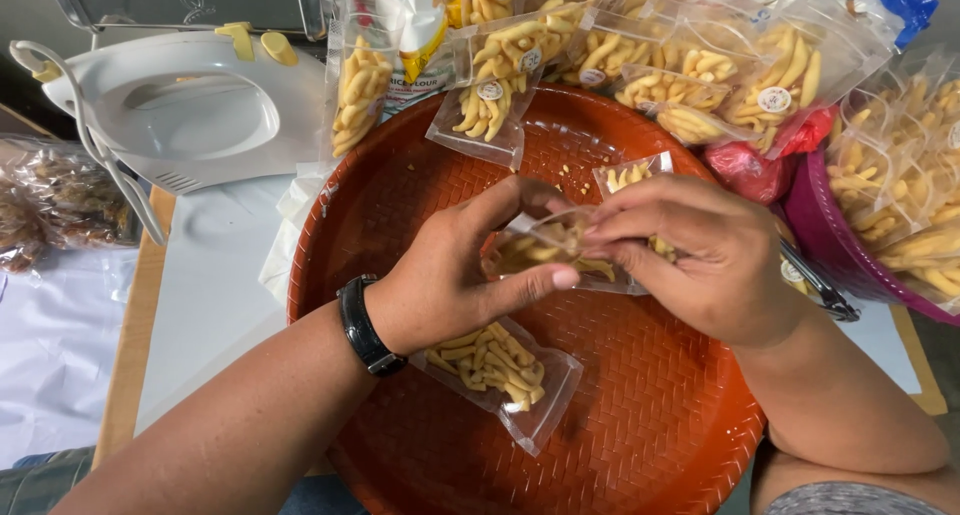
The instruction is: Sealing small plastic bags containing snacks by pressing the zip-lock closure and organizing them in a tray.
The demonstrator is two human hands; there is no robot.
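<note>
Over a round orange woven tray point(640, 415), both hands hold one small clear packet point(545, 247) of pale yellow snack sticks. My left hand point(455, 275), with a black watch on its wrist, cups the packet from the left and below. The fingers of my right hand point(690, 250) pinch the packet's top edge. A second filled packet point(495, 367) lies flat on the tray under my left wrist. Another packet point(632, 173) shows just behind my right hand.
Several filled packets point(600, 55) are heaped along the tray's far rim and in a purple basin point(820, 237) at right. A white heat sealer point(180, 115) stands at the back left beside a bag of brown snacks point(50, 205). A red bag point(745, 170) lies near the basin.
</note>
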